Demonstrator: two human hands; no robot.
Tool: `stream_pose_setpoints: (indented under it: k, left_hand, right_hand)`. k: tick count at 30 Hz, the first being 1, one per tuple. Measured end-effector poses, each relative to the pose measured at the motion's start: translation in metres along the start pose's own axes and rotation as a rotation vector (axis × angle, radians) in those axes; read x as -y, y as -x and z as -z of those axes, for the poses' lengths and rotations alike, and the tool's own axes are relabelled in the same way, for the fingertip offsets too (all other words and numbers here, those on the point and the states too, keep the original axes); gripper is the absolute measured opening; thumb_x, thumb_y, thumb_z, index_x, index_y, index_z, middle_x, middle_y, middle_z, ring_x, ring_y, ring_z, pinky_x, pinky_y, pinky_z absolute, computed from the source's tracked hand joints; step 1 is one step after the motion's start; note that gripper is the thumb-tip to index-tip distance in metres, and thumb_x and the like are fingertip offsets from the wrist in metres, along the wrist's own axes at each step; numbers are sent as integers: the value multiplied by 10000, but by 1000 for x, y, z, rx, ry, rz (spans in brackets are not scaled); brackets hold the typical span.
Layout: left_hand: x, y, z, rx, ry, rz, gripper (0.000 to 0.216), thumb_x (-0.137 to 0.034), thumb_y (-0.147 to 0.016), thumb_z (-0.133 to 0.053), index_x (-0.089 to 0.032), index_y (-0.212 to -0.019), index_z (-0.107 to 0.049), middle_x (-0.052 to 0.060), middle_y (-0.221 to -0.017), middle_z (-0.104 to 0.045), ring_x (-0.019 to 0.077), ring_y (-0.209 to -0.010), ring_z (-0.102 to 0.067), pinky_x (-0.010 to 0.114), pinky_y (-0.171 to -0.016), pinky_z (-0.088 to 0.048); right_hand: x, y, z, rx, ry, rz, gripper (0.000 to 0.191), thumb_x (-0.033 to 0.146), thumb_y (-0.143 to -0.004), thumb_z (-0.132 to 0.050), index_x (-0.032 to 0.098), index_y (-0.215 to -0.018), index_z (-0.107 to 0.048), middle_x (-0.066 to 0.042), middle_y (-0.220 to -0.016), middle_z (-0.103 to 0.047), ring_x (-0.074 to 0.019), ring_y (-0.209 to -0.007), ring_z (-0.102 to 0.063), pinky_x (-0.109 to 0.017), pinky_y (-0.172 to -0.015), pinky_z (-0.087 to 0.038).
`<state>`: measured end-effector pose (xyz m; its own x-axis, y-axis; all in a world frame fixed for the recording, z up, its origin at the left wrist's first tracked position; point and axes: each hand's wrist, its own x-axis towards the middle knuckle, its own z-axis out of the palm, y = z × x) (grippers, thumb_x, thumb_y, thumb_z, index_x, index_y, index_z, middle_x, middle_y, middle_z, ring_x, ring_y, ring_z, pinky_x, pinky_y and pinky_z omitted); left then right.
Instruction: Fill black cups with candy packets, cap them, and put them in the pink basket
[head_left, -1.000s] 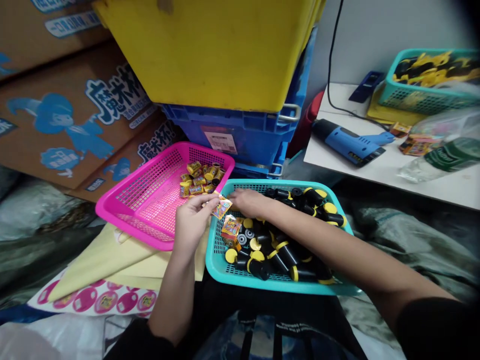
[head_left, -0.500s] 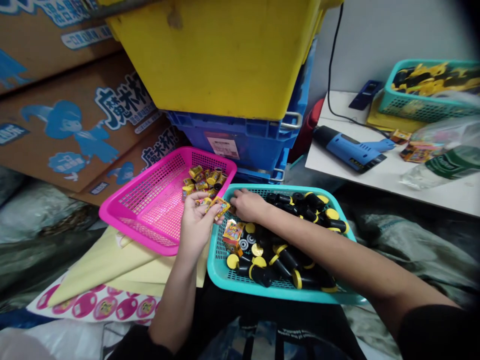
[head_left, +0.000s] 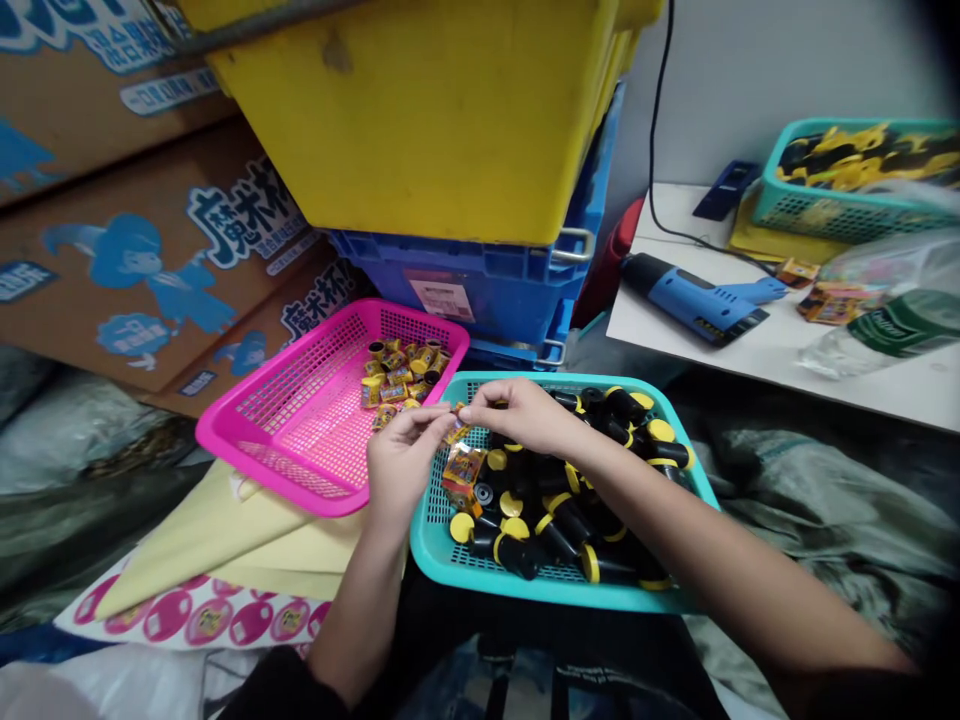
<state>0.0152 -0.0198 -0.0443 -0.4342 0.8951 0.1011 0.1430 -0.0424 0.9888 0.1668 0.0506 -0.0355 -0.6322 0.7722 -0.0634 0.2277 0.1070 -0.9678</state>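
Observation:
My left hand [head_left: 405,450] is closed in a pinch on a small yellow-orange printed piece [head_left: 456,428], above the left end of a teal basket [head_left: 431,560]. From the other side, the fingertips of my right hand [head_left: 517,412] meet the same piece, closed on its edge. Fingers partly cover it, so I cannot tell whether it is a wrapper or a small box. Below lie a printed orange box [head_left: 463,466] and several black cylinders with yellow caps [head_left: 568,525]. To the left, a pink basket [head_left: 285,480] holds several small yellow printed cylinders [head_left: 397,375].
Yellow [head_left: 420,130] and blue crates [head_left: 480,290] stack behind the baskets, beside printed cartons [head_left: 142,250]. On a white table [head_left: 847,385] at right are a blue heat gun [head_left: 690,295], a bottle [head_left: 892,330] and another teal basket [head_left: 832,210]. Sticker sheets [head_left: 180,615] lie at lower left.
My right hand has lifted from the teal basket's left end and come to the printed piece. The left hand has turned slightly, and the piece now sits between both hands' fingertips.

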Motion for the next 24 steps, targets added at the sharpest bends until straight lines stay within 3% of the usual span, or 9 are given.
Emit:
stream_pose_setpoints:
  k: [3,6,9,13,17,24]
  left_hand:
    - [-1,-2,4,-24,53,32,151,-280,-645,-766,-173,-742,-723,26,-764,-737,125,-657,-656,229,-627,-523]
    - [0,-3,10,9,95,121,195,-295,-612,-788,-162,-740,-723,10,-661,-710,104,-548,-611,213,-542,-490]
    - [3,-2,12,81,141,233,232,-303,-589,-808,-153,-744,-726,20,-681,-716,108,-563,-618,223,-566,-496]
    - [5,-2,10,109,201,292,277,-339,-572,-823,-149,-753,-734,37,-727,-730,120,-596,-632,243,-610,-512]
    - [6,-3,8,102,229,279,294,-367,-549,-836,-161,-736,-742,35,-722,-735,121,-629,-642,232,-625,-515]
    - [7,-2,12,133,150,202,252,-387,-616,-800,-181,-754,-753,46,-769,-749,127,-632,-648,247,-631,-531]
  right_hand:
    - [-3,2,1,-19,-194,-57,273,405,-757,-567,161,-642,-528,33,-614,-442,-95,-576,-387,-226,-534,-287]
    - [-3,8,10,-58,-635,-205,114,266,-700,-490,178,-769,-514,15,-711,-481,-111,-604,-442,-216,-489,-304]
    - [0,16,20,-72,-860,-208,249,117,-590,-505,191,-827,-492,20,-776,-525,-115,-672,-526,-220,-551,-410]
    - [-4,23,26,-6,-743,-95,347,132,-655,-682,181,-981,-575,-13,-915,-634,-114,-780,-607,-247,-712,-485]
    - [-14,23,28,50,-582,-56,350,303,-701,-748,160,-1006,-651,-18,-848,-668,-96,-693,-605,-241,-666,-479]
    - [-17,20,28,78,-428,-78,342,335,-683,-761,152,-963,-685,6,-789,-654,-89,-688,-583,-253,-705,-458]
